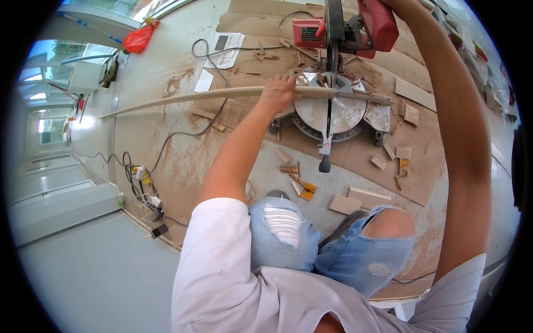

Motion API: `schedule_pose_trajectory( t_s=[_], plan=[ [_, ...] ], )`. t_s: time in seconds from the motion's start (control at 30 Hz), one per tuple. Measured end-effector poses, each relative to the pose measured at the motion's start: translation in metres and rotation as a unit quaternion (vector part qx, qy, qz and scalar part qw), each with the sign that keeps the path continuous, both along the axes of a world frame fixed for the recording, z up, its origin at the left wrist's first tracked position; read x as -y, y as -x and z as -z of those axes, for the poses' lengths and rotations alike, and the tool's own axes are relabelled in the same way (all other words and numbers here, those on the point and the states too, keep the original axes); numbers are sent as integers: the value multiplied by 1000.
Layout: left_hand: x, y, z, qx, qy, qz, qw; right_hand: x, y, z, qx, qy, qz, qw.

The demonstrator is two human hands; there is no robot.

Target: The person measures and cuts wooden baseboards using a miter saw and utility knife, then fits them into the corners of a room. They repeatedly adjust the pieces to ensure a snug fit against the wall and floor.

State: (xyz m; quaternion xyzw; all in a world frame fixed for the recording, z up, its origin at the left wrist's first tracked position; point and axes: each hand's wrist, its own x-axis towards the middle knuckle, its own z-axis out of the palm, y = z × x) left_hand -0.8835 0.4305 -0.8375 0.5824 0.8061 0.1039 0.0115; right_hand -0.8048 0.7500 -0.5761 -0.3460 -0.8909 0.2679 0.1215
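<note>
A miter saw (pixel 371 25) with a red motor housing stands on the floor in front of me, its round silver table (pixel 316 114) below the raised saw head. Across that table, along the fence, lies a long, thin wooden strip (pixel 211 95); its right end is under the blade line, and the rest runs far out to the left. My left hand (pixel 279 93) is closed over the strip just left of the blade. At the top edge, my right hand (pixel 401 4) grips the red saw head, mostly cut off by the frame.
Offcuts (pixel 363 201) and sawdust litter the cardboard (pixel 411 172) and floor around the saw. A black cable (pixel 183 133) curls across the left side to power plugs (pixel 145 183). Paper sheets (pixel 225 49) lie behind the strip. My bent knees (pixel 283 230) are close to the saw's front.
</note>
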Motion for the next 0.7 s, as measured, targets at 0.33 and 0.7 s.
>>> schedule_pose_trajectory(
  t_s=[0.33,0.7],
  plan=[
    [-9,-20,-3,-51,49,-90,993,-81,83,36,128,-351,-242,895],
    [2,-40,7,-54,41,-107,992,-45,74,15,131,-325,-279,894]
  ],
)
